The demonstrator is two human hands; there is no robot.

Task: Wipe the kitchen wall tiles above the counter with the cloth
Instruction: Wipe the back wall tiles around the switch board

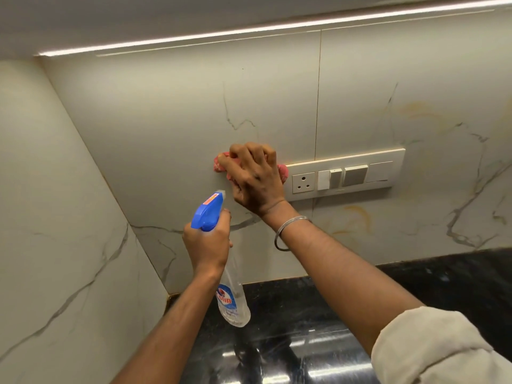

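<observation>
Right now my right hand (256, 178) presses the bunched pink cloth (221, 164) against the wall tiles (166, 120), just left of the switch plate (343, 174); unwiped tile stretches leftward toward the corner. My left hand (207, 245) grips the spray bottle (221, 261) above the surface (415, 286).

Cloth (221, 164) on wall tiles (171, 128), left of switch panel (346, 173)

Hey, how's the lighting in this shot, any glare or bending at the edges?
Head view: the light strip under the cabinet is blown out white; glare streaks the black counter; the wide lens bows the strip and the wall corner; the spray bottle nozzle looks slightly soft.
</observation>
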